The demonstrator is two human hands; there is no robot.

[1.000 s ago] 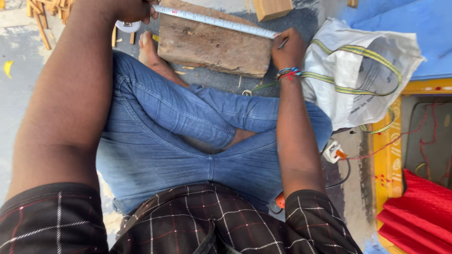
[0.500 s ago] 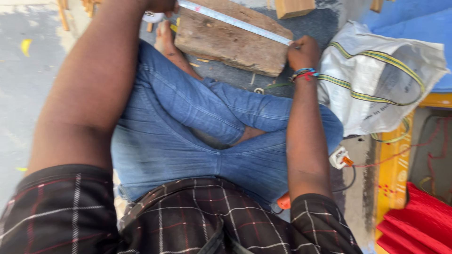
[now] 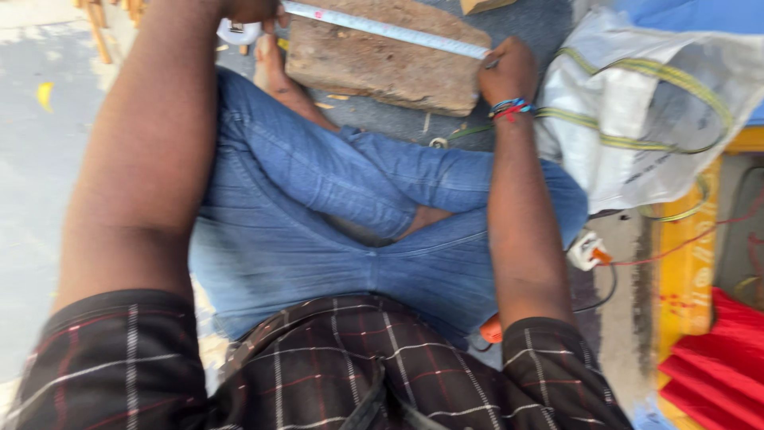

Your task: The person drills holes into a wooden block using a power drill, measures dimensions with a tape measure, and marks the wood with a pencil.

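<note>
A tape measure (image 3: pixel 390 29) lies stretched across the top of a rough wooden block (image 3: pixel 382 60) on the ground in front of the person's crossed legs. The right hand (image 3: pixel 507 70) is closed, pinning the tape's end at the block's right corner, with a dark pencil tip showing at the fingers. The left hand (image 3: pixel 251 9), mostly cut off by the frame, grips the tape beside its white case (image 3: pixel 237 32), and a white sack (image 3: pixel 645 103) lies just right of the block.

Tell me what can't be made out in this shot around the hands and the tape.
Head view:
- Left hand: cut off by the top edge.
- Tape measure markings: too small and blurred.
- What the right hand pinches: hidden by fingers.
- Wooden block far side: cropped.
</note>
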